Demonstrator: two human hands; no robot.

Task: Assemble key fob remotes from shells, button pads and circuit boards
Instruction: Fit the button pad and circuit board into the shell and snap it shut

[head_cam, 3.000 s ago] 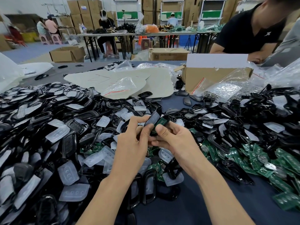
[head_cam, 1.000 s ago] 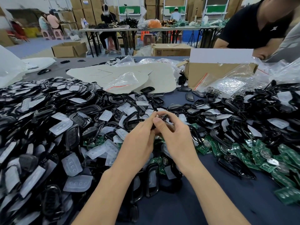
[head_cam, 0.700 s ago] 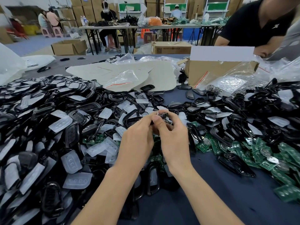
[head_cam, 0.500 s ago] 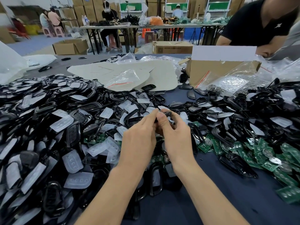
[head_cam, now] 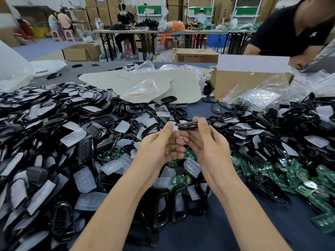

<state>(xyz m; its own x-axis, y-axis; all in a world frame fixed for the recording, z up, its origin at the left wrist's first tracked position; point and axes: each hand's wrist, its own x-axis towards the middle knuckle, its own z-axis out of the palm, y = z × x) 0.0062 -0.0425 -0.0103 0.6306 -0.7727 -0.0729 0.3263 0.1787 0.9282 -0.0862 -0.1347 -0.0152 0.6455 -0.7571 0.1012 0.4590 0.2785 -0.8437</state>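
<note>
Lying heaped beyond counting: shells, pads, boards. Showing just one closed fob held up, plus three boxes.

Black key fob; green circuit boards; button pads seemingly translucent white.

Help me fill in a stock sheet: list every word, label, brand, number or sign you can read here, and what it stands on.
No text is readable.
Closed cardboard box, centre background: dark printed patch, too blurred to read.
Stacked cartons at the back: blue label, too small to read.
Black shirt: small white star-like mark, no letters.
Key fob in the right hand: no marking visible.
</note>
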